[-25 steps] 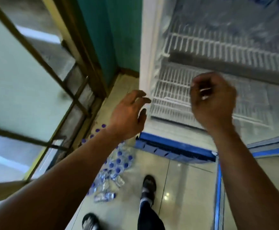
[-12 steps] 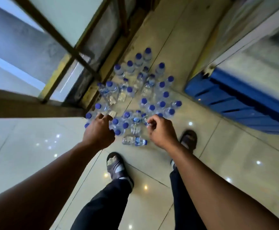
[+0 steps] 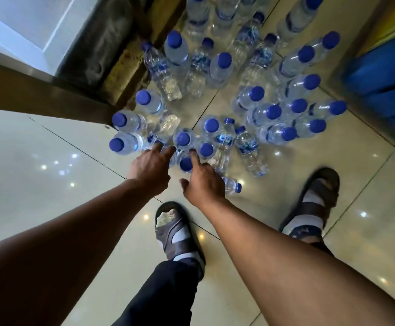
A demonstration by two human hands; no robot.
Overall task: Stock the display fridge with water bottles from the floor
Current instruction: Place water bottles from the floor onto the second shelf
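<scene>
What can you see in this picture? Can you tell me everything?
water bottles: well over twenty, clear with blue caps, standing bunched on the floor ahead
lying bottle: one, clear with a blue cap, on its side by the right hand
floor: cream shiny tiles, all around
fridge base: one, blue, top right
window frame: one, brown, top left
sandals: two, dark, over white socks, on the tiles below the bottles
trouser leg: one, dark, bottom middle
left hand: fingers stretched to the nearest caps, holding nothing
right hand: forefinger out by a cap, holding nothing
</scene>
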